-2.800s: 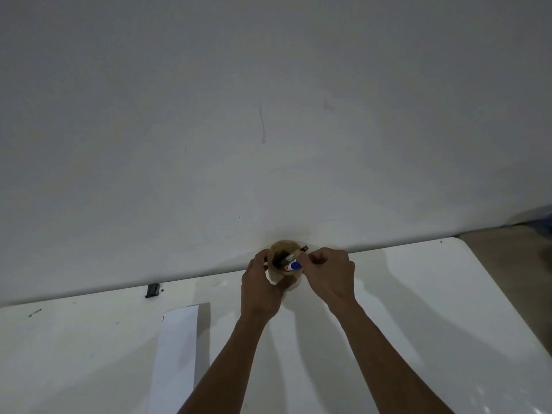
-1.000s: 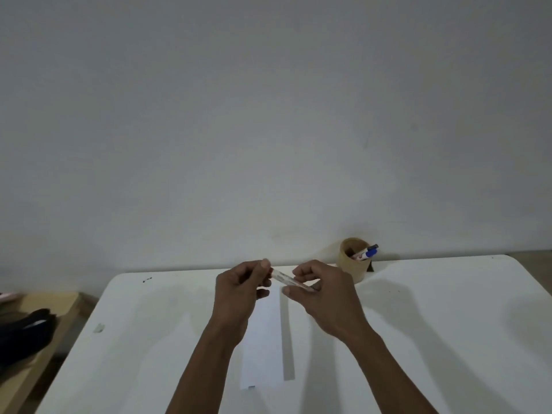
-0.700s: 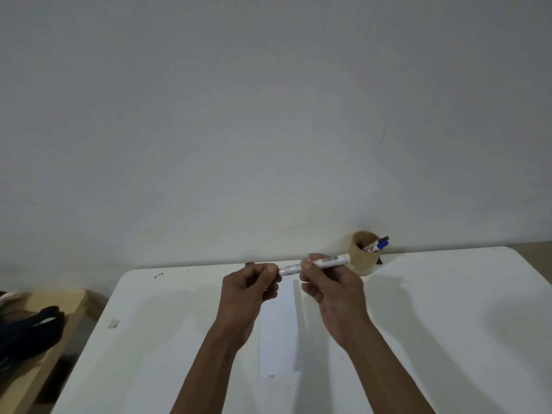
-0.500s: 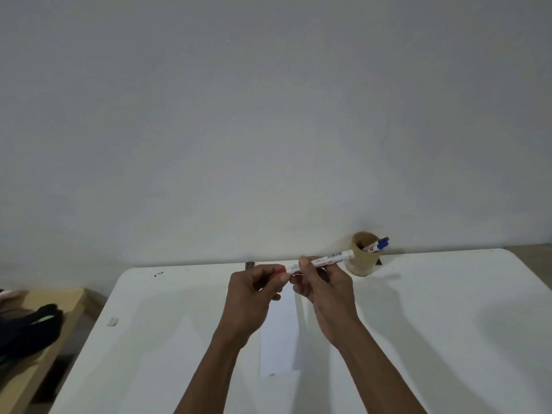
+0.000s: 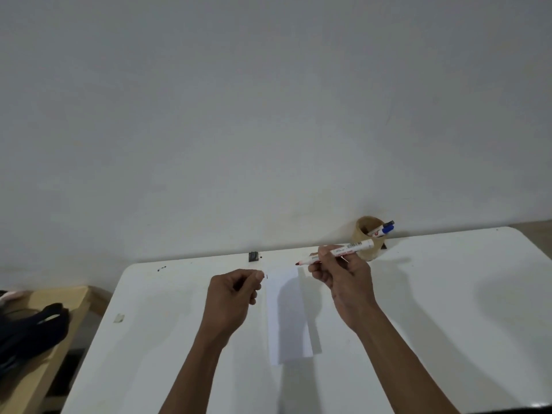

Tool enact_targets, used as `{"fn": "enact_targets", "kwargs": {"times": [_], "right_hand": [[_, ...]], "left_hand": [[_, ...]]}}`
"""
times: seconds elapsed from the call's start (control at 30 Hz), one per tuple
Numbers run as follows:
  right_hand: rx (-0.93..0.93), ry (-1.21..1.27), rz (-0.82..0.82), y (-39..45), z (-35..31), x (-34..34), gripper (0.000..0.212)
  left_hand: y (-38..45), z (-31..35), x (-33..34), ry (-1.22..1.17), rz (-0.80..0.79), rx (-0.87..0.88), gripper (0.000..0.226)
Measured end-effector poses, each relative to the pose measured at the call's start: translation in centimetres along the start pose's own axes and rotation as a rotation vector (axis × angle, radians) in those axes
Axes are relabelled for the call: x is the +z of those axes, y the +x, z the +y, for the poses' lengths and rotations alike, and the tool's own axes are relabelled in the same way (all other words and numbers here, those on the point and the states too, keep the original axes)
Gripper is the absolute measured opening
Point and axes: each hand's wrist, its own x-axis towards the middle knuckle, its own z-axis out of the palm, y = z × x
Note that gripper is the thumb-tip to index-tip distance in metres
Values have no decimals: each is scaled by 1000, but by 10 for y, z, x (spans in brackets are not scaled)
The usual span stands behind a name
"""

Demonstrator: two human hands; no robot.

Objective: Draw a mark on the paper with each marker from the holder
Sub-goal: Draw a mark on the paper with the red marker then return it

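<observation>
My right hand (image 5: 343,279) holds a white marker (image 5: 349,248) level, and its bare red tip points left above the far end of the paper (image 5: 288,318). The paper is a narrow white strip lying on the white table (image 5: 448,309). My left hand (image 5: 233,294) hovers just left of the paper with its fingers curled shut. The pulled-off cap is hidden inside the fist. The brown round holder (image 5: 366,234) stands at the table's back edge by the wall, with a blue-capped marker (image 5: 385,230) and another marker leaning out to the right.
A small black object (image 5: 253,256) sits at the table's back edge. A scrap of tape (image 5: 119,318) lies near the left edge. A wooden bench (image 5: 44,369) with dark cloth (image 5: 30,330) stands left of the table.
I took the marker from the holder and brought it over the paper. Both hands pulled apart, so the cap came off in my left hand and the red tip is bare.
</observation>
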Motion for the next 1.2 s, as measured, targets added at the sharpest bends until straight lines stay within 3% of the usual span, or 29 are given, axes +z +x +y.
{"fn": "enact_targets", "kwargs": {"times": [0.1, 0.23, 0.43, 0.9, 1.03, 1.1, 1.2], "right_hand": [[-1, -49, 27, -2, 12, -6, 1], [19, -82, 94, -1, 31, -10, 11], [39, -149, 75, 19, 52, -8, 17], [159, -176, 50, 61, 65, -18, 18], [183, -173, 24, 66, 66, -20, 11], [187, -188, 7, 67, 67, -19, 10], [153, -227, -35, 69, 70, -16, 13]], "left_hand": [[9, -21, -4, 166, 76, -44, 4], [27, -49, 2, 321, 177, -77, 6], [69, -83, 19, 488, 133, -106, 4], [113, -106, 33, 551, 88, -258, 15], [107, -108, 31, 554, 97, -275, 45], [96, -106, 31, 524, 138, -240, 54], [71, -108, 34, 621, 170, -32, 39]]}}
